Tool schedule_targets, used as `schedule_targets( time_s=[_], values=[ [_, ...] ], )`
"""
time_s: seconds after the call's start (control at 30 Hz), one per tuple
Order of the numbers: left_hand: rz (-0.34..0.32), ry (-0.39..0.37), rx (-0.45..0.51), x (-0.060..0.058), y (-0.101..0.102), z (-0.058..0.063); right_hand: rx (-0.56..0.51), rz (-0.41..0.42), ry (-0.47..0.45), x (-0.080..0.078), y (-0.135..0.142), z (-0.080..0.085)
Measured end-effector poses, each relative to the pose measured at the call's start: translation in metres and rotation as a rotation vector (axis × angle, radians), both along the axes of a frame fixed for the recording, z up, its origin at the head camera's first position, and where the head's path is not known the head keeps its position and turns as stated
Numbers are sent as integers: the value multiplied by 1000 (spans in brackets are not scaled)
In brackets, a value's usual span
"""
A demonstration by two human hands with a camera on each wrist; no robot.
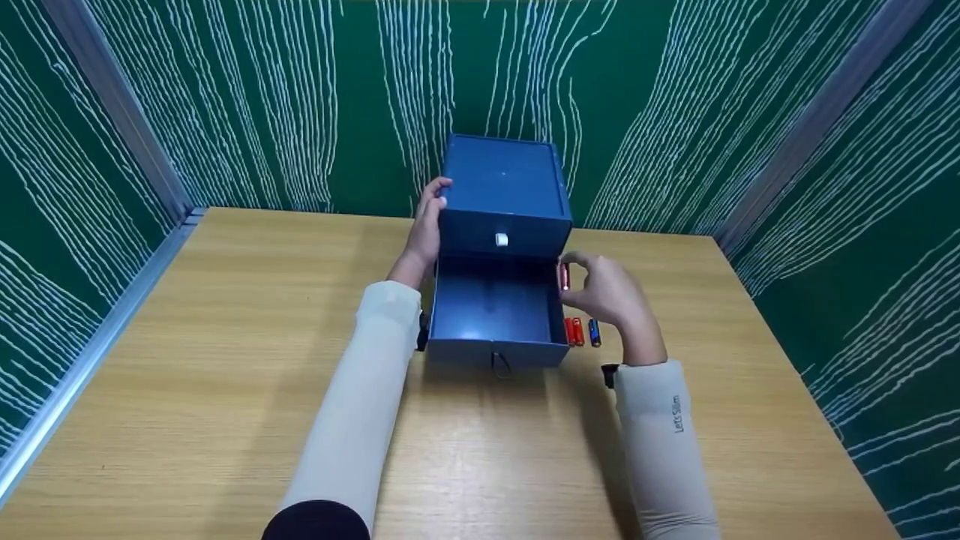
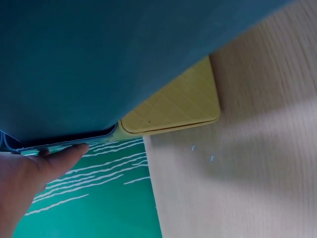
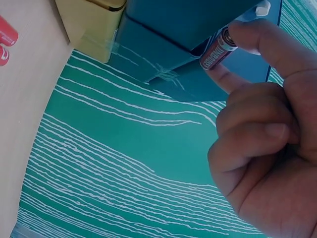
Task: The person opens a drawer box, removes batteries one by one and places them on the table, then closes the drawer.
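One red battery (image 1: 565, 277) sits pinched by its ends between thumb and forefinger of the right hand (image 1: 613, 294), just outside the pulled-out drawer (image 1: 465, 352), its long axis running roughly along the drawer's right wall (image 1: 556, 322). That wall stands between battery and drawer floor; whether the two touch is hard to tell. The left hand (image 1: 426, 234), farther off, rests extended fingers against the cabinet (image 1: 504, 176) on its left side. Two loose red batteries (image 1: 578, 331) and a blue battery (image 1: 595, 332) lie right of the drawer, nearer the person.

Between your right fingers (image 3: 272, 47): red battery (image 3: 217, 53). By your left fingers (image 1: 433, 190): blue drawer unit (image 1: 502, 180). Beyond both: green wall (image 1: 360, 172), streaked wavy white.
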State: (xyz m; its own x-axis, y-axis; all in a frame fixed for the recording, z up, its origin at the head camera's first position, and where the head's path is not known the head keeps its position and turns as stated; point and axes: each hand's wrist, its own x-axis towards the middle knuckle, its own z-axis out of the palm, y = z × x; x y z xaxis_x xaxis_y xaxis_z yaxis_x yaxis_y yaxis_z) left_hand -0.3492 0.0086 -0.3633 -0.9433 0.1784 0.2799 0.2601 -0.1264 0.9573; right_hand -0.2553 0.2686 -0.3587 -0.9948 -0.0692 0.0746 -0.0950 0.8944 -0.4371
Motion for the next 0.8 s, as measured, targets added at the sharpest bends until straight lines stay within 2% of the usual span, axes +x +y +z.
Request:
schedule_targets(
  time_s=[0.27,0.47,0.7,0.8],
  values=[
    [-2,7,3,4,0,5,43,-11,1,-2,6,-5],
    [1,3,4,4,-1,4,37,-23,-59,-4,9,-19],
    [7,9,-8,4,0,3,54,26,-86,-7,12,-35],
    [8,3,-7,3,0,2,45,22,-118,-9,14,-41]
  ],
)
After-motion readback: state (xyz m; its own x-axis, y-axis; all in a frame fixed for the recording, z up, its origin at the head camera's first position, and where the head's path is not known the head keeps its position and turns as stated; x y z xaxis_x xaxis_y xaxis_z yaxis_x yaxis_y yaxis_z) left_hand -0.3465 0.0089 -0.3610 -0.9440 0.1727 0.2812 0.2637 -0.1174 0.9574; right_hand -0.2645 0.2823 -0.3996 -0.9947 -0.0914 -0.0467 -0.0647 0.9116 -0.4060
